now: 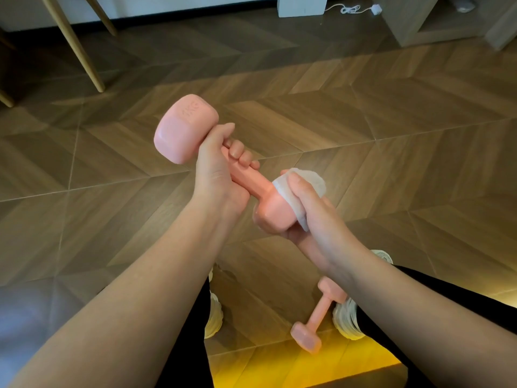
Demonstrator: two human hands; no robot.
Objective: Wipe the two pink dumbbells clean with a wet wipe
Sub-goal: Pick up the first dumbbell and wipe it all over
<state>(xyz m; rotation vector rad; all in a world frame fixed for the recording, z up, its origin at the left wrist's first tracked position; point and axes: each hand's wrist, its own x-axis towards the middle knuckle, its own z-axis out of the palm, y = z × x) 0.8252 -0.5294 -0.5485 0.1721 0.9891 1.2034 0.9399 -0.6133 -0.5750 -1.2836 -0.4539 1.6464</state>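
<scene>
I hold one pink dumbbell (pixel 184 130) slanted in the air, its far head up to the left and its near head low in the middle. My left hand (pixel 221 169) is wrapped around its handle. My right hand (pixel 310 208) presses a white wet wipe (pixel 305 180) over the near head and grips that head through it. The second pink dumbbell (pixel 314 317) lies on the floor between my feet, partly hidden by my right forearm.
Wooden herringbone floor (pixel 391 121) spreads all around. Light wooden furniture legs (pixel 81 51) stand at the far left. A white block with a cable and a grey shelf unit (pixel 419 23) are at the far right. My pale shoes (pixel 347 320) flank the floor dumbbell.
</scene>
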